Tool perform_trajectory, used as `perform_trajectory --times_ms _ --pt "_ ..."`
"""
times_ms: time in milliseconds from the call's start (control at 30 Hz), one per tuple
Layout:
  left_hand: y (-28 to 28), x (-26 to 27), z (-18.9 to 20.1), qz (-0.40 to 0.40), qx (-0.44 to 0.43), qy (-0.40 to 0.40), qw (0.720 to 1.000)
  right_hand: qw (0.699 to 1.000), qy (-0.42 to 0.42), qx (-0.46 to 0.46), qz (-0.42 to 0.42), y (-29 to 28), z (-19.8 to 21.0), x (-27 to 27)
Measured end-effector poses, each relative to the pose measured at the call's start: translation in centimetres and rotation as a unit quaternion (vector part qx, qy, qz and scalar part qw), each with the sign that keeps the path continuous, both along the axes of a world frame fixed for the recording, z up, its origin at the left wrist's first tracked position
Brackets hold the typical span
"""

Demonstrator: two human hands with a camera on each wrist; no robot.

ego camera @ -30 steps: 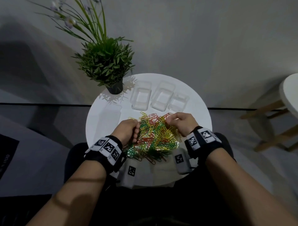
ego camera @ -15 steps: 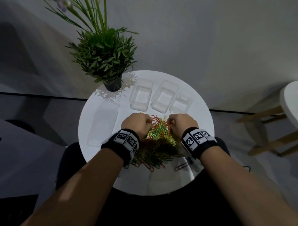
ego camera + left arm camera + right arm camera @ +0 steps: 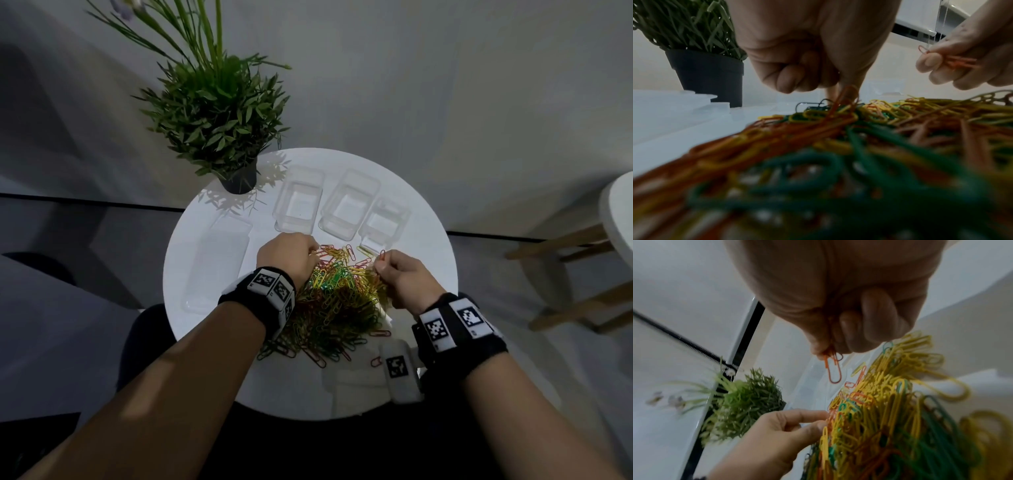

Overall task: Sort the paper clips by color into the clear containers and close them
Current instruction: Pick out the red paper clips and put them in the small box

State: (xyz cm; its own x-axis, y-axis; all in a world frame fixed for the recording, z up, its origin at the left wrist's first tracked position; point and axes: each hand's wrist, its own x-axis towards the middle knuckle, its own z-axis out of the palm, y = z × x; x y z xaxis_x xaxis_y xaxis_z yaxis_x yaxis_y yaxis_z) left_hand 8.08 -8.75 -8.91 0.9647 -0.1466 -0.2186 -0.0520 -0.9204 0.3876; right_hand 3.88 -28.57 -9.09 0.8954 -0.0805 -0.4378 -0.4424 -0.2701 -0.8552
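Observation:
A pile of red, yellow and green paper clips (image 3: 339, 301) lies in the middle of the round white table (image 3: 191, 253). Three clear containers (image 3: 299, 202) (image 3: 349, 205) (image 3: 385, 222) stand open in a row behind it. My left hand (image 3: 313, 251) is at the pile's far left edge, and its fingertips (image 3: 844, 87) pinch a red clip (image 3: 846, 95) that still touches the heap. My right hand (image 3: 380, 263) hovers over the pile's far right edge. It holds a few red clips (image 3: 833, 369) bunched in its curled fingers (image 3: 929, 60).
Clear lids (image 3: 219, 263) lie flat on the table's left side. A potted plant (image 3: 219, 113) in a dark pot (image 3: 239, 178) stands at the back left. A few stray clips (image 3: 380, 334) lie near the front. A white stool with wooden legs (image 3: 582, 240) stands to the right.
My right hand has drawn away from the left hand, to the right, with red clips in it. The left hand stays at the pile's far edge, pinching a clip.

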Motion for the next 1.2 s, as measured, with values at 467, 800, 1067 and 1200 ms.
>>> perform_trajectory --times_ms 467,800,1067,1200 --pt "1.4 -0.5 0.7 0.098 -0.291 0.129 0.943 0.904 0.109 0.399 -0.110 -0.2 0.4 -0.5" --pt "3.1 -3.9 1.4 0.162 -0.608 0.239 0.739 0.893 0.069 0.445 -0.011 1.0 0.1 -1.2" --pt "3.1 -5.3 1.1 0.160 -0.523 0.205 0.812 0.903 0.086 0.417 -0.056 1.9 1.1 -1.8" --pt "2.7 -5.1 0.4 0.164 -0.400 0.149 0.889 0.920 0.104 0.366 -0.092 2.8 1.1 -1.8"
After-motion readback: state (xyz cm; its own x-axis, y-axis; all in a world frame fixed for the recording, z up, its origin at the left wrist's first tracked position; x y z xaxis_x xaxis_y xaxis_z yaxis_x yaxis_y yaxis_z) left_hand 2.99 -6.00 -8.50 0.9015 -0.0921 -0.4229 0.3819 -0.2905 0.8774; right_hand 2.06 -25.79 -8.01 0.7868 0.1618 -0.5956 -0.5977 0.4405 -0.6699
